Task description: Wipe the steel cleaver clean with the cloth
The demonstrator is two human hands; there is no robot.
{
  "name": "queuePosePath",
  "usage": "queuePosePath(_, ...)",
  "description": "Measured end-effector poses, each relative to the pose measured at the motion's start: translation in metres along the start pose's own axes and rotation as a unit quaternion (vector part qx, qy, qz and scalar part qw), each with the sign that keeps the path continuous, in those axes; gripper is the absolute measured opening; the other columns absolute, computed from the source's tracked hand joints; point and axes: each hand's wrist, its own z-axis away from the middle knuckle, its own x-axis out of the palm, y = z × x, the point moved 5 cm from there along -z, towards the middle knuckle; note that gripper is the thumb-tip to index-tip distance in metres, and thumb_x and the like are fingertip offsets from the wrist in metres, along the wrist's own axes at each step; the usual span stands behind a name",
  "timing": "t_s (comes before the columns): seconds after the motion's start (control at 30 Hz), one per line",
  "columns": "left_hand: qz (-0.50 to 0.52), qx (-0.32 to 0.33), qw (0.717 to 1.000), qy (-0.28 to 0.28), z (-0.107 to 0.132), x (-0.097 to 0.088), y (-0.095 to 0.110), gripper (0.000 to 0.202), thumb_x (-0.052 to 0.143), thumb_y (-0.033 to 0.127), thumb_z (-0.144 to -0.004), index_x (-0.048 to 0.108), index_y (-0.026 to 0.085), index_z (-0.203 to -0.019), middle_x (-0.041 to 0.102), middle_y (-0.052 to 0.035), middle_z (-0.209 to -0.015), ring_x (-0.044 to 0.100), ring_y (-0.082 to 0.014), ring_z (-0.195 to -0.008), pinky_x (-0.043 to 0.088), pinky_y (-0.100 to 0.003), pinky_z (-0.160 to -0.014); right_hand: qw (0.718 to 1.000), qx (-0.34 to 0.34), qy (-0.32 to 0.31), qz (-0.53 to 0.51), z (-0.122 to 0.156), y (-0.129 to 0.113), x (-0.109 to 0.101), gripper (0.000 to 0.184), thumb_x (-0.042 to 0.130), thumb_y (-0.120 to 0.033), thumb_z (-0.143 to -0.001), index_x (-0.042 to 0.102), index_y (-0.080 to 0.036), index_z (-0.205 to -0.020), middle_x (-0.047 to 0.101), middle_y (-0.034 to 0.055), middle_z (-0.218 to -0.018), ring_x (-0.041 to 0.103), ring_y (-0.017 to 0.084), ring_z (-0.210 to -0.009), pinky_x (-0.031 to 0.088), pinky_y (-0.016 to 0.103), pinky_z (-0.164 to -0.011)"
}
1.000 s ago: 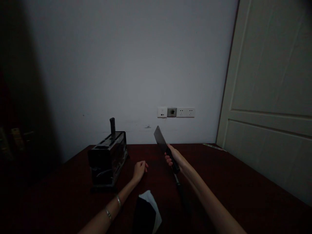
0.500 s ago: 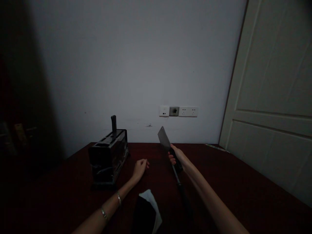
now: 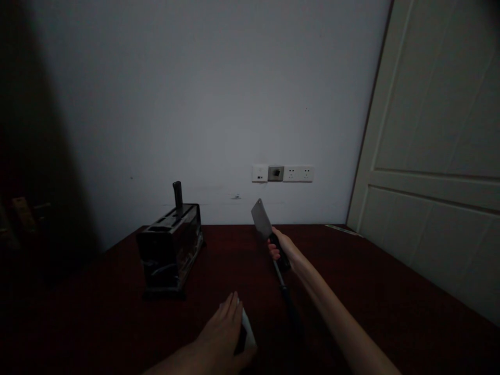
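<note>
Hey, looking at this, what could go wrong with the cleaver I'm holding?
The rectangular grey metal, black-handled cleaver in your right hand is unsheathed, so a slip might cut your left hand if they come together. A slender black-handled metal tool shows right by the cleaver's handle, so the two could knock together. The dim light may make its edge harder to judge.

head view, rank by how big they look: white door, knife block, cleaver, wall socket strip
1. White door
2. Knife block

Cleaver and socket strip look too close to rank; the cleaver is also nearer the camera.
</note>
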Motion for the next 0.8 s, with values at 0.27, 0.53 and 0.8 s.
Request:
queuePosePath(0.27,0.038,0.009,0.993,-0.115,0.012,-0.012,0.007,0.074,0.038,0.055,-0.078,0.007,0.025,-0.137,-0.003,-0.0013,-0.143,-0.003,-0.0217,-0.131,0.008,-0.042,-0.107,0.999,0.007,-0.016,-0.03,0.001,0.004,-0.003,0.041,0.026,-0.044,-0.089,0.038,-0.017,-0.062,0.032,-0.0078,-0.039,0.025,0.002,-0.025,0.017,0.011,-0.024)
queuePosePath(0.53,-0.12,-0.042,0.979,-0.16,0.016,-0.005,0.009,0.085,0.047,0.046,-0.074,0.014,-0.003,-0.135,-0.001,-0.0213,-0.139,0.001,-0.0335,-0.129,0.015,-0.047,-0.105,0.997,0.025,-0.039,-0.06,0.005,0.007,-0.003,0.043,0.024,-0.044,-0.09,0.038,-0.016,-0.061,0.032,-0.0074,-0.038,0.024,0.001,-0.026,0.016,0.011,-0.025)
queuePosePath(0.8,-0.028,0.008,0.983,-0.183,0.019,-0.022,0.012,0.058,0.027,0.043,-0.085,0.032,0.012,-0.133,0.018,-0.0121,-0.141,0.009,-0.0279,-0.131,0.016,-0.042,-0.107,0.993,0.043,-0.062,-0.088,0.004,0.011,-0.004,0.045,0.021,-0.046,-0.09,0.038,-0.017,-0.06,0.032,-0.0073,-0.038,0.024,0.002,-0.025,0.017,0.012,-0.025)
